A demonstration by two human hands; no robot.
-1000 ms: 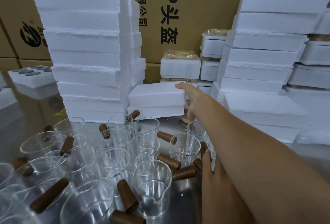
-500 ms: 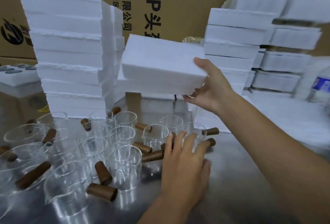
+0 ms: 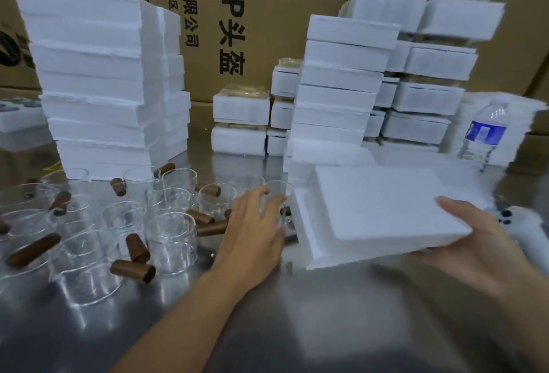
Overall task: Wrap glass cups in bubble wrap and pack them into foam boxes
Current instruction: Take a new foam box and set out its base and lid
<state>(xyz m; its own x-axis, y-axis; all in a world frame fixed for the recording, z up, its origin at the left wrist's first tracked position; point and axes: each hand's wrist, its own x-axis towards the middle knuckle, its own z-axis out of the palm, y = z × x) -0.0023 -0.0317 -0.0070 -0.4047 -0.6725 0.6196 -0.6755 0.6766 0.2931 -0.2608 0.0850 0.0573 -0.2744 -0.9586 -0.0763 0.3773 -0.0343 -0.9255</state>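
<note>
Right hand (image 3: 478, 249) grips foam box (image 3: 377, 212) (tilted); left hand (image 3: 252, 230) on cup (image 3: 277, 194).

Packing warehouse: printed cartons (image 3: 267, 16), foam box stacks (image 3: 101, 81), steel table (image 3: 326, 328).

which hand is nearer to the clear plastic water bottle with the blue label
Right. The right hand grips the near edge of a white foam box, below and slightly left of the water bottle. The left hand rests on a glass cup, farther left across the box.
</note>
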